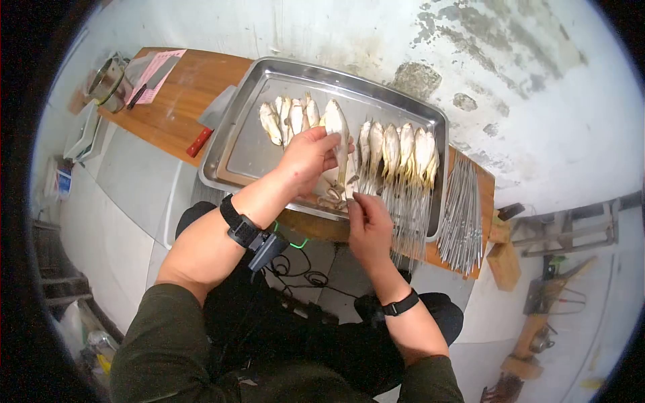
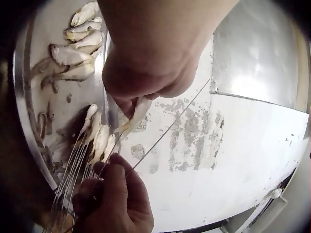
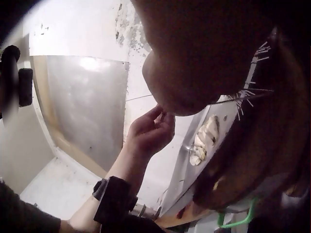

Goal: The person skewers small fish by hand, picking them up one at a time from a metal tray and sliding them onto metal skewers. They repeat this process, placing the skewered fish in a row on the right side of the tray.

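In the head view, my left hand (image 1: 309, 158) grips a small pale fish (image 1: 337, 124) above the metal tray (image 1: 252, 158). Below its tail, the thumb and fingers of my right hand (image 1: 371, 228) pinch together. The left wrist view shows a thin metal skewer (image 2: 170, 127) running up from my right hand (image 2: 114, 199), past the fish (image 2: 138, 116) in my left hand (image 2: 150, 73); whether it enters the fish cannot be told. Loose fish (image 1: 295, 115) lie left in the tray, and a row of fish on skewers (image 1: 390, 151) lies right.
A bundle of metal skewers (image 1: 462, 215) lies right of the tray on the wooden table (image 1: 191, 84). To the left are a red-handled knife (image 1: 199, 142), a black-handled knife (image 1: 138, 97) on pink paper and a metal pot (image 1: 109, 84). The stained wall (image 1: 376, 40) stands behind.
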### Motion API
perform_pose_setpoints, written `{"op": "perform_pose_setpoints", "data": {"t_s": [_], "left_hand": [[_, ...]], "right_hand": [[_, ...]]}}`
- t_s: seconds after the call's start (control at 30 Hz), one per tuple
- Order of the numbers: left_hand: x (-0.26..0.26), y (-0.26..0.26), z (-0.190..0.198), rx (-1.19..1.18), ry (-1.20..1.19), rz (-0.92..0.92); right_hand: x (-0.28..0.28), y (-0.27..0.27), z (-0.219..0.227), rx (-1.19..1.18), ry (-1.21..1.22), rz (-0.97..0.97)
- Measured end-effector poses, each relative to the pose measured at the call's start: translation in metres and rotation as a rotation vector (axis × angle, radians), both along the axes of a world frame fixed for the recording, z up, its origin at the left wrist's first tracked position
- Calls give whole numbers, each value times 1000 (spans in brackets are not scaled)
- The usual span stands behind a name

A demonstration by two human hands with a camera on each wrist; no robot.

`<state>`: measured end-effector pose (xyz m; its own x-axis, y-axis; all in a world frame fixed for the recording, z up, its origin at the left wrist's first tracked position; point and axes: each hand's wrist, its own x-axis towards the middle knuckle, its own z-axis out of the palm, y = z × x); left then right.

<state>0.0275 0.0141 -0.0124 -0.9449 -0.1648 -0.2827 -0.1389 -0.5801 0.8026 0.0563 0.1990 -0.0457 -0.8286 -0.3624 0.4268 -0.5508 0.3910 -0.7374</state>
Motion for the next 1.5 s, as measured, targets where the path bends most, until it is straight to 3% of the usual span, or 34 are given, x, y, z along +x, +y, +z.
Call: {"op": "perform_pose_setpoints", "data": {"t_s": [0.17,0.33,0.4,0.6,1.5], "left_hand": [[-5,-12,4,58,24,45],[-10,-26,8,100,66,61],[-11,-29,11,83,74,76],[-19,-27,7,83,123,105],[-17,-27,13,32,171,161]], "right_hand": [[7,25,20,12,-179,-96],[23,40,26,84,-273,-71],[29,39,32,105,-460,-39],[26,38,21,11,-278,58],[29,37,32,81,-325,48]]}}
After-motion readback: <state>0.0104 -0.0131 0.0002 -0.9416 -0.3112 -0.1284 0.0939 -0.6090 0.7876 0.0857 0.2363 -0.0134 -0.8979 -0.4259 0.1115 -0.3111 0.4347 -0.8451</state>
